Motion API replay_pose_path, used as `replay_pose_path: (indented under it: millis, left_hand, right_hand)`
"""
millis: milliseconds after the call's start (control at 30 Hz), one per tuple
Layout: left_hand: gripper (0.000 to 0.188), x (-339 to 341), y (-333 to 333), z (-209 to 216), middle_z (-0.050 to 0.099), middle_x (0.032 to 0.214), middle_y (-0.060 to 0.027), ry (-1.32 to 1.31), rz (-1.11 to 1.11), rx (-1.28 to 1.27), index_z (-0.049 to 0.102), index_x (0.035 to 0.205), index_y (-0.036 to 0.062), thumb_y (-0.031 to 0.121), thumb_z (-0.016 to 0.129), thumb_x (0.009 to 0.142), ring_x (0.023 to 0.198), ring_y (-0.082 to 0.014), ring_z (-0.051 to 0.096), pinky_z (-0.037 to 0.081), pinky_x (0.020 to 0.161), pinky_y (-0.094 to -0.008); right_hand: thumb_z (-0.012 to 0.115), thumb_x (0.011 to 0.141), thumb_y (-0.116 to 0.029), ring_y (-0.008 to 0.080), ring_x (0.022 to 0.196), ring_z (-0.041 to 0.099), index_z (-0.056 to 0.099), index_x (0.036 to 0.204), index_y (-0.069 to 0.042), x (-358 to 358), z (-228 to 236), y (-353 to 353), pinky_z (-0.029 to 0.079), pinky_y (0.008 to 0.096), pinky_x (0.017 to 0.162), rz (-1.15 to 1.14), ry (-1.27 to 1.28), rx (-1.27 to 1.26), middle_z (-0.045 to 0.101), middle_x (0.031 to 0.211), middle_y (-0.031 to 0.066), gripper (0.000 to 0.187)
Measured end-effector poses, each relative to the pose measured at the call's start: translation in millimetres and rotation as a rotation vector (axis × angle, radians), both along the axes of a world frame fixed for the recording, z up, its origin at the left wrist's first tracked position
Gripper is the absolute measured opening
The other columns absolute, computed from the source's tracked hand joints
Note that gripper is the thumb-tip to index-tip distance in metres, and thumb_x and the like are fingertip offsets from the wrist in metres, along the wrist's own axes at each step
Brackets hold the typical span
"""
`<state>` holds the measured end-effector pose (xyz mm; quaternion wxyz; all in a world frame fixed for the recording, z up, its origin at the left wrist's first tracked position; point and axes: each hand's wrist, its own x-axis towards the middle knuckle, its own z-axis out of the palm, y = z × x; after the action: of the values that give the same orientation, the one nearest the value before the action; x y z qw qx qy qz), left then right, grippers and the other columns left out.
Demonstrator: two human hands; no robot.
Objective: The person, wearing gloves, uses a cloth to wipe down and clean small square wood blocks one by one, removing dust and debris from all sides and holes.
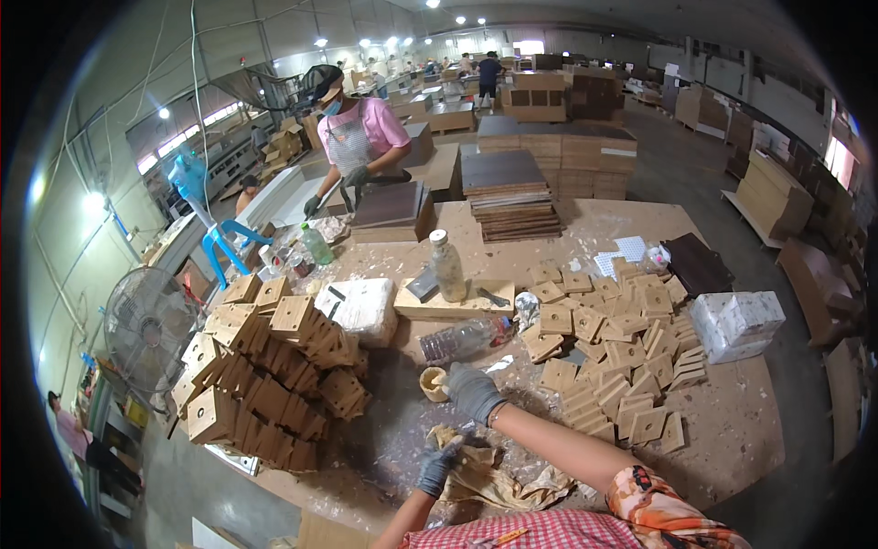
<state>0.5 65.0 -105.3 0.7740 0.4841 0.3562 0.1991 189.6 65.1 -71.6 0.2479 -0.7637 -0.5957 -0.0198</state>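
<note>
two gloved hands [475,395], one cup [428,388], one rag [508,478], two white packs [737,327]

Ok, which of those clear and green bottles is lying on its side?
The clear bottle just beyond the right hand; the green bottle and the white-capped bottle farther back both stand upright.

Head view, 1 wide fisheye: left unit of 2 worn side by side on the person's head, upright, unmirrored, angled down and forward over the workbench [732,412]. Near range: left hand [437,465] and right hand [474,395] low at centre, close to the lens, seen from the wearer's side. Far range: across the bench to a co-worker [366,137] and ceiling lights [391,42], edges bending toward a dark rim, the deepest background probably too small to read reliably.
</note>
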Motion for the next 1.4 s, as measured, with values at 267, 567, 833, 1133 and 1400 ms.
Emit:
replay_pose_path:
  millis: [267,567,833,1133,1400]
  left_hand:
    - [0.060,-10.6,10.5,40.7,0.060,0.103,-0.0034,0.067,-0.101,0.127,0.039,0.131,0.0041,0.018,0.070,0.082,0.081,-0.0110,0.058,0.049,0.064,-0.0241]
    - [0.064,-8.7,1.9,28.9,0.056,0.113,-0.0046,0.033,-0.069,0.136,0.039,0.132,0.0029,0.012,0.073,0.078,0.096,-0.0142,0.055,0.047,0.081,-0.0269]
    - [0.052,-10.5,-2.1,21.2,0.059,0.100,-0.0003,0.048,-0.141,0.231,0.049,0.123,0.0066,0.009,0.073,0.077,0.085,-0.0104,0.056,0.049,0.068,-0.0239]
    - [0.054,-7.8,-11.5,69.6,0.058,0.098,-0.0026,0.135,-0.183,0.272,0.046,0.123,0.0062,0.013,0.073,0.078,0.078,-0.0096,0.055,0.049,0.061,-0.0234]
    - [0.055,9.1,-39.2,127.4,0.057,0.103,-0.0070,0.056,-0.326,0.328,0.044,0.123,0.0022,0.019,0.073,0.079,0.089,-0.0141,0.055,0.048,0.074,-0.0276]
  right_hand:
    - [0.055,0.086,-0.022,0.0341,0.087,0.058,0.063,0.106,-0.009,9.9,13.6,-28.2,0.047,0.0422,0.078,0.051,0.112,-0.189,0.061,0.094,0.0198,0.025]
    - [0.059,0.088,-0.019,0.0116,0.054,0.055,0.067,0.098,-0.006,26.9,-41.0,11.8,0.046,0.0262,0.047,-0.221,1.340,0.123,0.060,0.068,0.0032,0.019]
    - [0.061,0.087,-0.016,0.0127,0.050,0.056,0.064,0.099,-0.002,34.1,-34.7,-10.6,0.047,0.0254,0.041,-0.422,1.632,0.111,0.063,0.072,0.0067,0.018]
    - [0.053,0.093,-0.019,0.0149,0.070,0.062,0.059,0.104,0.000,13.2,36.9,-112.6,0.054,0.0271,0.061,-0.028,1.776,0.200,0.066,0.087,0.0107,0.023]
    - [0.055,0.092,-0.016,0.0131,0.073,0.062,0.059,0.104,0.001,-28.7,93.2,-189.5,0.053,0.0253,0.064,-0.117,1.744,0.280,0.066,0.090,0.0099,0.021]
